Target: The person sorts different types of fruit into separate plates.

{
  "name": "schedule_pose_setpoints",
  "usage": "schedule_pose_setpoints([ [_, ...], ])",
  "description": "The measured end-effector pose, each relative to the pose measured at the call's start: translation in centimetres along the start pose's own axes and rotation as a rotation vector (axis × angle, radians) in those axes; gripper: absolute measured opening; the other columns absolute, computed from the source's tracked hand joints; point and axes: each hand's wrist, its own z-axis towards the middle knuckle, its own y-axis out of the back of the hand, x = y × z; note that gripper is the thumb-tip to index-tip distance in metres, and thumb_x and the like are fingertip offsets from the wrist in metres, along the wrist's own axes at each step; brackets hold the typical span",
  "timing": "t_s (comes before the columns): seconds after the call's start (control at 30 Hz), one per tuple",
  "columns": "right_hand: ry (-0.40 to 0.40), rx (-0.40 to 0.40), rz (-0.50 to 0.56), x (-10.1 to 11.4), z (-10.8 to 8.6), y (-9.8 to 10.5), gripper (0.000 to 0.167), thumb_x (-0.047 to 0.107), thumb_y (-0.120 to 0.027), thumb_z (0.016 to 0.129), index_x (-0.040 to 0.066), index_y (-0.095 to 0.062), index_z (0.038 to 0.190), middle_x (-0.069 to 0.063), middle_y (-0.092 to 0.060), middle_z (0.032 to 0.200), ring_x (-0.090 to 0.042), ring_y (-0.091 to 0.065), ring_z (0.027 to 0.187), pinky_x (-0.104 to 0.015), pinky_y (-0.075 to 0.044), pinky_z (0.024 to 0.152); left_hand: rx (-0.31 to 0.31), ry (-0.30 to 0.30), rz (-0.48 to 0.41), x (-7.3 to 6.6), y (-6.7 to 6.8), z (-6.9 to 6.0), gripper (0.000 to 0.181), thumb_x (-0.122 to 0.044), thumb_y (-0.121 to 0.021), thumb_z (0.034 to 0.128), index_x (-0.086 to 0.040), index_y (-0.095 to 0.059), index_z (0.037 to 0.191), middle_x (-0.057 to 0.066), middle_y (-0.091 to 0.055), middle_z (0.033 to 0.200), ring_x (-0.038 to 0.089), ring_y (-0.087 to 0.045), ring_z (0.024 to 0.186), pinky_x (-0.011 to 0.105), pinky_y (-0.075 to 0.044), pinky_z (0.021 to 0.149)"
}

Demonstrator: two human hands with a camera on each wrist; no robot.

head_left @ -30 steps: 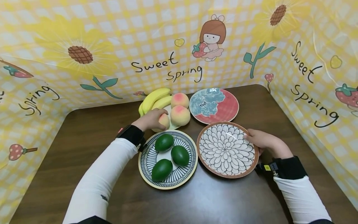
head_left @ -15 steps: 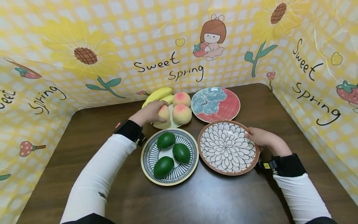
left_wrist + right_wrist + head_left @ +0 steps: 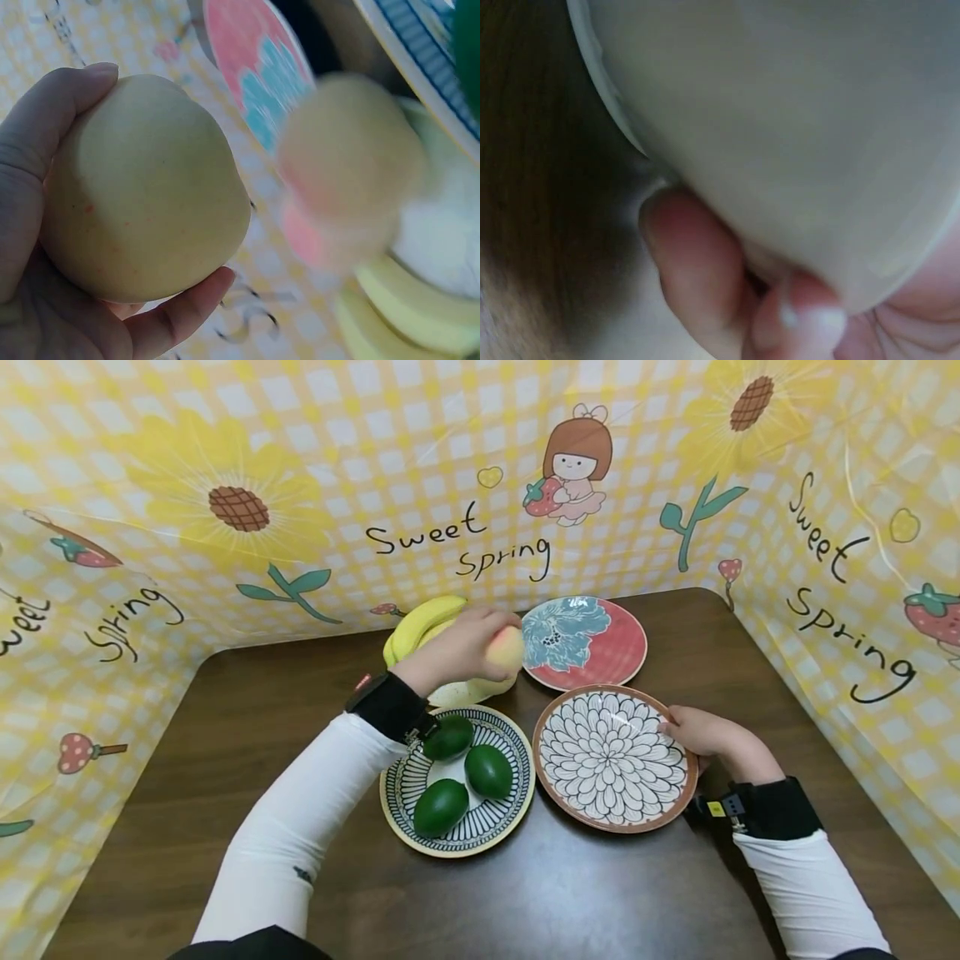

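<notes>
The left hand [image 3: 468,647] holds a peach [image 3: 505,649] above the fruit plate [image 3: 472,692]; in the left wrist view thumb and fingers curl round that peach [image 3: 146,187]. Beyond it, two more peaches [image 3: 349,142] show blurred beside the bananas [image 3: 420,307]; in the head view the hand hides them. On the right, the right hand [image 3: 701,732] grips the edge of a brown-rimmed plate with a petal pattern [image 3: 607,760], thumb on top. From below, the right wrist view shows fingers [image 3: 697,255] against the plate's pale underside [image 3: 795,135].
A blue-patterned plate [image 3: 517,810] with several green fruits [image 3: 489,772] sits left of the petal plate. Behind the petal plate lies a red and blue flower plate [image 3: 618,643]. Bananas [image 3: 420,625] rest at the back left, near the yellow checked cloth [image 3: 315,468].
The left hand has lifted the peach and carried it right, over the other peaches. The right hand keeps its grip on the petal plate, which has hardly moved.
</notes>
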Motion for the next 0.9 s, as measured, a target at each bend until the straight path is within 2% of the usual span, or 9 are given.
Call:
schedule_pose_setpoints([
  [0.13,-0.022,0.005,0.006,-0.2,-0.1,-0.1,0.045,0.014,-0.030,0.112,-0.022,-0.027,0.139,-0.009,-0.060,0.079,-0.009,-0.064,0.055,-0.030,-0.057,0.052,0.011,-0.057,0.011,-2.2,-1.2,0.8,0.069,-0.023,-0.084,0.0784,-0.010,-0.057,0.141,0.017,-0.056,0.143,0.033,-0.054,0.130,0.047,-0.044,0.112],
  [0.23,-0.025,0.003,0.008,-0.3,-0.1,-0.1,0.047,0.015,-0.030,0.112,-0.022,-0.024,0.140,-0.010,-0.060,0.081,-0.009,-0.063,0.056,-0.030,-0.057,0.052,0.030,-0.076,0.015,-3.5,-2.4,1.3,0.071,-0.024,-0.085,0.0799,-0.012,-0.055,0.143,0.015,-0.055,0.145,0.032,-0.054,0.131,0.046,-0.046,0.111],
  [0.5,-0.014,0.003,0.014,-0.4,-0.1,0.0,0.047,0.016,-0.031,0.112,-0.022,-0.025,0.139,-0.014,-0.060,0.084,-0.010,-0.064,0.056,-0.031,-0.057,0.052,0.143,-0.156,-0.016,-6.3,-6.1,1.8,0.069,-0.022,-0.084,0.0824,-0.014,-0.054,0.144,0.013,-0.053,0.145,0.032,-0.051,0.131,0.045,-0.047,0.110],
  [0.67,-0.013,-0.008,-0.006,-0.1,0.1,0.1,0.046,0.016,-0.032,0.112,-0.021,-0.028,0.138,-0.013,-0.060,0.082,-0.009,-0.062,0.053,-0.028,-0.055,0.050,0.206,-0.180,0.002,-7.4,-8.3,1.8,0.071,-0.025,-0.085,0.0836,-0.014,-0.052,0.145,0.014,-0.052,0.147,0.032,-0.051,0.134,0.043,-0.047,0.111],
  [0.9,-0.034,-0.007,-0.026,0.0,0.2,0.1,0.044,0.015,-0.032,0.112,-0.020,-0.029,0.137,-0.015,-0.060,0.085,-0.010,-0.062,0.054,-0.029,-0.056,0.051,0.277,-0.172,0.059,-7.9,-10.7,2.0,0.070,-0.029,-0.084,0.0851,-0.017,-0.051,0.145,0.012,-0.053,0.144,0.030,-0.049,0.135,0.041,-0.045,0.114],
])
